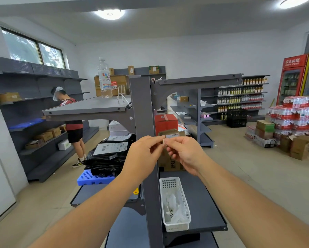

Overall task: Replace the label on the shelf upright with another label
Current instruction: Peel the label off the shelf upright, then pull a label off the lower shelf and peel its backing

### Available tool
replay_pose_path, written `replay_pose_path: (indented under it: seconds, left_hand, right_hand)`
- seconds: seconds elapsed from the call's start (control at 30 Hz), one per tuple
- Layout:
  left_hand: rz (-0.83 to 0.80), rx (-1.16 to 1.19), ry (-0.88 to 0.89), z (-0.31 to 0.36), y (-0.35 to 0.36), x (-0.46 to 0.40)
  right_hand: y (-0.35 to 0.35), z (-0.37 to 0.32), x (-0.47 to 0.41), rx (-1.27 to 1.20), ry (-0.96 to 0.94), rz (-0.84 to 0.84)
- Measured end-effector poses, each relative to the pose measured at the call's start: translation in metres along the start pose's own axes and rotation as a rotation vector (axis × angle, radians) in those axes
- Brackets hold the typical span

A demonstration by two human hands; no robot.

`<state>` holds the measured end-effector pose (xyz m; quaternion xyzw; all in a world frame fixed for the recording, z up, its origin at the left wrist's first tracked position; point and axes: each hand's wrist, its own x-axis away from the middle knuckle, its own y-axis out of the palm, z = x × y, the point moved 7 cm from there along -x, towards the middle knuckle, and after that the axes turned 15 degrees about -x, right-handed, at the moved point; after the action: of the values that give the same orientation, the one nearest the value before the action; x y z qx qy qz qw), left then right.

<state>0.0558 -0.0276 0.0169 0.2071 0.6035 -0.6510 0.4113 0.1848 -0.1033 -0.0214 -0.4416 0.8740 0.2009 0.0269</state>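
Both our hands meet in front of the grey shelf upright (pixel 143 108), at picture centre. Left hand (pixel 143 153) comes up from 7 o'clock, right hand (pixel 184 153) from 5 o'clock. Fingertips of both touch at a small pale label (pixel 164 141), held edge-on between them. Left fingers pressed together, pinching its left side; right thumb and forefinger pinching its right side, the other right fingers curled under. The label's face is too small and blurred to read. It sits just at the upright's right edge; we cannot tell whether it touches the metal.

At 6 o'clock below the hands, a white perforated basket (pixel 175 203) rests on the lower right shelf (pixel 207 208), touching or just beside the upright, with crumpled clear plastic and paper inside. Behind the hands, brown cardboard boxes (pixel 171 135) with barcode stickers stand on that same side, a red box (pixel 165 122) behind them.

At 9 o'clock of the hands, black parcel bags (pixel 109 154) with white shipping labels are heaped over a blue crate (pixel 93 178). At 11 o'clock, a clear water bottle (pixel 104 77) stands upright on the upper left shelf (pixel 89 106), a wire stand (pixel 121 92) near it.

Far left, a person in a red top (pixel 69 111) bends at the wall shelving. At 2 o'clock, shelves of bottled goods (pixel 239 97); at 3 o'clock, stacked packs of bottled water (pixel 293 113) and a red drinks cooler (pixel 291 79).
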Motion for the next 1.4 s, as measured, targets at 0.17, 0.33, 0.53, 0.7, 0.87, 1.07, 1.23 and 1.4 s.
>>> replay_pose_path:
  seconds: [0.17, 0.33, 0.53, 0.7, 0.87, 1.07, 1.23, 1.4]
  left_hand:
    - [-0.014, 0.057, -0.128, -0.016, -0.004, 0.013]
    - [-0.035, 0.003, -0.230, -0.050, -0.010, 0.036]
    - [-0.070, -0.069, -0.302, -0.084, -0.012, 0.058]
    - [-0.106, -0.132, -0.362, -0.111, -0.014, 0.075]
    - [-0.173, -0.215, -0.412, -0.132, -0.009, 0.086]
    - [-0.211, -0.269, -0.431, -0.146, -0.001, 0.088]
    - [-0.277, -0.261, -0.431, -0.161, 0.012, 0.092]
    - [-0.522, -0.399, -0.315, -0.184, 0.052, 0.115]
  right_hand:
    - [-0.034, 0.020, -0.011, 0.340, -0.051, 0.149]
    - [-0.079, 0.071, -0.020, 0.619, 0.034, 0.284]
    - [-0.096, 0.120, -0.033, 0.830, 0.098, 0.266]
    - [-0.091, 0.148, -0.044, 0.941, 0.147, 0.200]
    - [-0.091, 0.153, -0.048, 0.977, 0.153, 0.168]
    - [-0.086, 0.149, -0.049, 0.963, 0.133, 0.207]
    - [-0.083, 0.145, -0.045, 0.915, 0.124, 0.221]
    - [-0.085, 0.139, -0.035, 0.877, 0.130, 0.235]
